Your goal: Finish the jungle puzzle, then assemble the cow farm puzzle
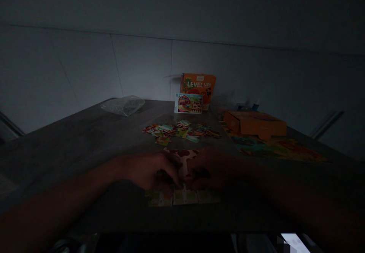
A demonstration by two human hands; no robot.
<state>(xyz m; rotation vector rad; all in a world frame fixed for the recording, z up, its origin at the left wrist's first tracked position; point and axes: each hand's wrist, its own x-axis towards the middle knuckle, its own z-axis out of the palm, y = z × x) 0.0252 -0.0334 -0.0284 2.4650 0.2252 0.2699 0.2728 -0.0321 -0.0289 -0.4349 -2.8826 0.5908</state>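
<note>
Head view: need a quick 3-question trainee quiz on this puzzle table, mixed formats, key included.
1. True or false: the left hand and the right hand both rest on the partly joined puzzle at the near edge of the table.
2. Multiple choice: the loose pieces lie (A) beyond the hands, (B) inside the orange tray, (C) on the plastic bag.
3. Fill in: the upright orange box against the wall reads "LEVEL ___".

Key: 1 true; 2 A; 3 UP.
</note>
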